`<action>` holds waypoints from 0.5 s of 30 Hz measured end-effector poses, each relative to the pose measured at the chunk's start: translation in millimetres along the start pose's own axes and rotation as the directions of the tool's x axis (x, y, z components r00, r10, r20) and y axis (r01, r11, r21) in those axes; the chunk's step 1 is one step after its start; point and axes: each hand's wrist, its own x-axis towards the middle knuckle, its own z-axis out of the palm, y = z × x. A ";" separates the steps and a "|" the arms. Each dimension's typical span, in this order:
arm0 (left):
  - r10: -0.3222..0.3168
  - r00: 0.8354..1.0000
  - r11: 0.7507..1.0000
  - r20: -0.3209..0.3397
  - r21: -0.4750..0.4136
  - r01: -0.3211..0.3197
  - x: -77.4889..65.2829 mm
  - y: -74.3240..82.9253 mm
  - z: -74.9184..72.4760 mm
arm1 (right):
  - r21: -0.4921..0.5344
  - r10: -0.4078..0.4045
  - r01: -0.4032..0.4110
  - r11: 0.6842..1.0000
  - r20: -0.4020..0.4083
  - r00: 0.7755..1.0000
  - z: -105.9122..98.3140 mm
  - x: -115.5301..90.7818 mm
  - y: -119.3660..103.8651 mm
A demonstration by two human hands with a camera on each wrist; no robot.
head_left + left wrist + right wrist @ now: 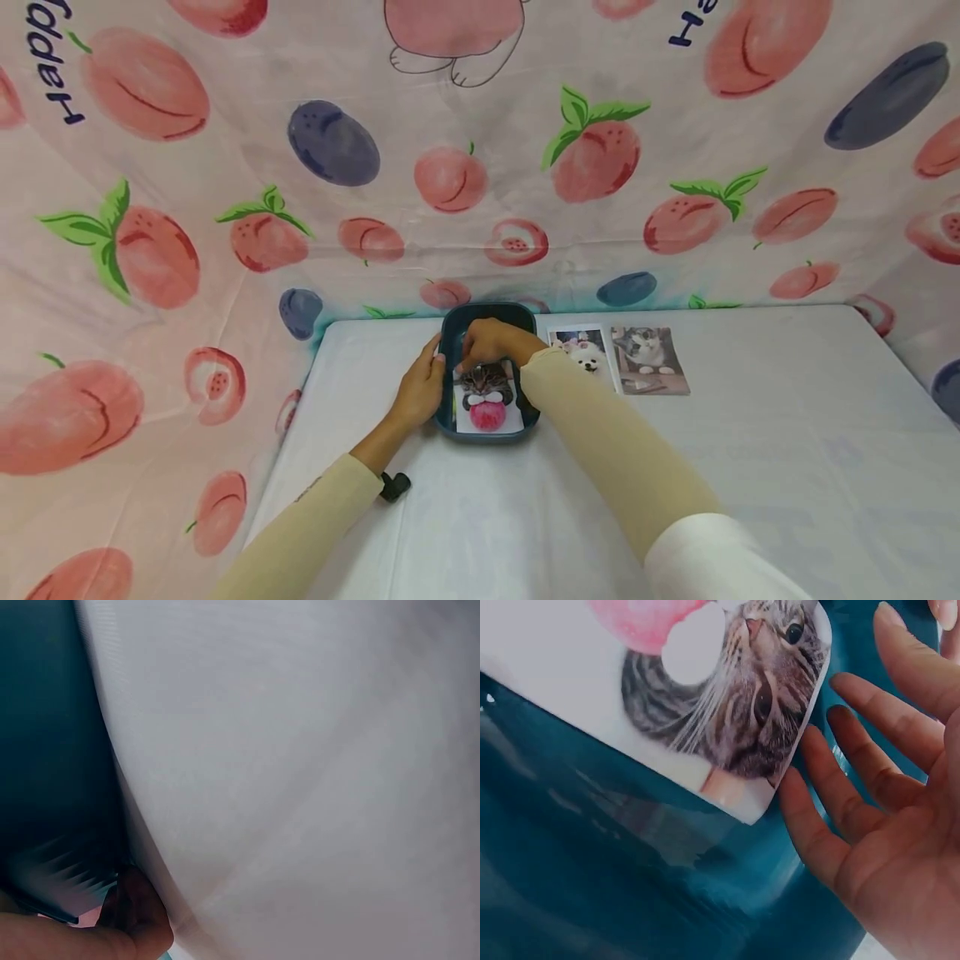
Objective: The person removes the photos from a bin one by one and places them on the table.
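Note:
A dark teal plastic basin (487, 438) stands on the white table. Inside it lies a photo card of a tabby cat with a pink ball (487, 412). My left hand (417, 387) holds the basin's left side, its thumb by the rim and its fingers outside the wall. Over the far part of the basin, my right hand (489, 342) reaches in above the card. In the right wrist view, its loosely spread fingers (870, 720) are at the card's rounded end, and the fingertips meet or nearly meet the edge. The card's far end is hidden by this hand in the head view.
Right of the basin lie a white dog photo card (588, 360), partly behind my right sleeve, and a grey-and-white cat photo card (648, 358). A small black object (395, 486) shows beside my left wrist. A fruit-patterned cloth (465, 108) hangs behind the table (787, 433).

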 end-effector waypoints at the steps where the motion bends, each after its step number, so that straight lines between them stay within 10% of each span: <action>1: 0.000 1.000 1.000 0.001 -0.003 0.000 -0.4 0.4 -0.2 | -0.010 0.003 -0.003 1.000 0.006 1.000 0.4 0.1 -0.9; 15: -0.006 1.000 1.000 0.004 0.016 0.006 0.1 1.2 -0.5 | -0.009 -0.052 0.053 0.999 0.056 0.997 -8.5 -7.9 -1.6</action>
